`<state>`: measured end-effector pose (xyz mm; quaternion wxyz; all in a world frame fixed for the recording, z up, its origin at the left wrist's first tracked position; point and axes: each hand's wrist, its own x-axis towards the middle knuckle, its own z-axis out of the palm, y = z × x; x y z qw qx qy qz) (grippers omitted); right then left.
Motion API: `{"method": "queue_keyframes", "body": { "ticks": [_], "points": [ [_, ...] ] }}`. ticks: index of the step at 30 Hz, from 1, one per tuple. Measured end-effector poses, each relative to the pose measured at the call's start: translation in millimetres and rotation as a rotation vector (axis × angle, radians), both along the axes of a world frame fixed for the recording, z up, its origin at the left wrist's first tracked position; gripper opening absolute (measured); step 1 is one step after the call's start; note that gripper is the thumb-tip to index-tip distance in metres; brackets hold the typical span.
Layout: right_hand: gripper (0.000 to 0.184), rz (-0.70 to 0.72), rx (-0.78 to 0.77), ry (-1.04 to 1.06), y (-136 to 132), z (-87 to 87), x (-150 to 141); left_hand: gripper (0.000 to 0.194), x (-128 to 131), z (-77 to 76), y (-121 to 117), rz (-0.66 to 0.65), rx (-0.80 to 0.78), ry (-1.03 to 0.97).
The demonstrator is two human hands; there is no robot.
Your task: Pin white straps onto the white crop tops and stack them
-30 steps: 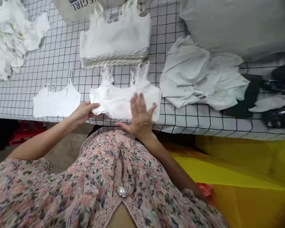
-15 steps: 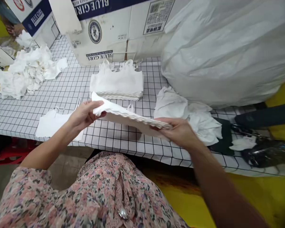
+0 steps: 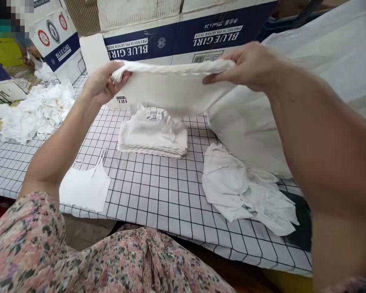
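The left hand [image 3: 105,83] and right hand [image 3: 244,67] are raised well apart, each clamped on one end of the scalloped hem of a white camisole [image 3: 171,89], which hangs stretched between them. Directly beneath the grip sits a stack of folded white camisoles [image 3: 152,140] on a grid-patterned table cover [image 3: 146,195]. Below the left hand lies a single strappy white camisole [image 3: 85,187]; below the right, a crumpled heap of white fabric [image 3: 240,187]. Behind the grip stands a Blue Girl cardboard box [image 3: 177,40], with a white plastic sack [image 3: 250,130] just right of it.
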<state>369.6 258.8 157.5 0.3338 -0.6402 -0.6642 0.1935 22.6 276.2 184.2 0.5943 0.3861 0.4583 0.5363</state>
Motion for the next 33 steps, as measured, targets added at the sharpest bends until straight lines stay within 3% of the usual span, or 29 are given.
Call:
{"method": "queue_keyframes", "body": {
  "ticks": [2,4,7,10,12,13,15,19,22,25,28,33],
  "points": [
    [0.044,-0.039,0.128,-0.051,20,0.7,-5,0.004,-1,-0.4,27,-0.019,0.065,0.005],
    [0.039,-0.034,0.219,-0.106,30,-16.7,-10,0.003,-6,-18.2,43,-0.023,0.067,-0.008],
    [0.033,0.017,0.219,-0.198,22,-75.2,-18,0.012,-16,-75.7,44,0.0,-0.069,-0.016],
    [0.04,0.09,0.122,-0.27,-6,-145.8,-26,0.019,-25,-143.5,24,-0.008,-0.273,0.027],
    [0.046,0.148,0.088,-0.303,-22,-180.2,-28,0.019,-29,-175.0,12,-0.039,-0.36,0.055],
    [0.049,0.169,0.081,-0.32,-27,-190.5,-28,0.018,-30,-183.7,8,-0.052,-0.379,0.063],
    [0.051,0.185,0.076,-0.342,-26,-196.5,-24,0.018,-31,-186.9,9,-0.069,-0.377,0.068],
    [0.046,0.127,0.128,-0.317,-11,-173.2,-12,0.011,-29,-161.2,21,-0.078,-0.268,0.105],
    [0.045,0.104,0.197,-0.338,-22,-164.5,-8,0.009,-30,-150.5,14,-0.089,-0.173,0.143],
    [0.047,0.181,0.229,-0.439,-54,-180.4,-14,0.014,-32,-160.3,-7,-0.134,-0.253,0.236],
    [0.048,0.296,0.163,-0.488,-81,-202.6,-23,0.02,-33,-174.8,-24,-0.151,-0.361,0.31],
    [0.051,0.239,0.188,-0.481,-90,-212.2,-25,0.024,-38,-177.3,-26,-0.14,-0.28,0.324]
  ]
}}
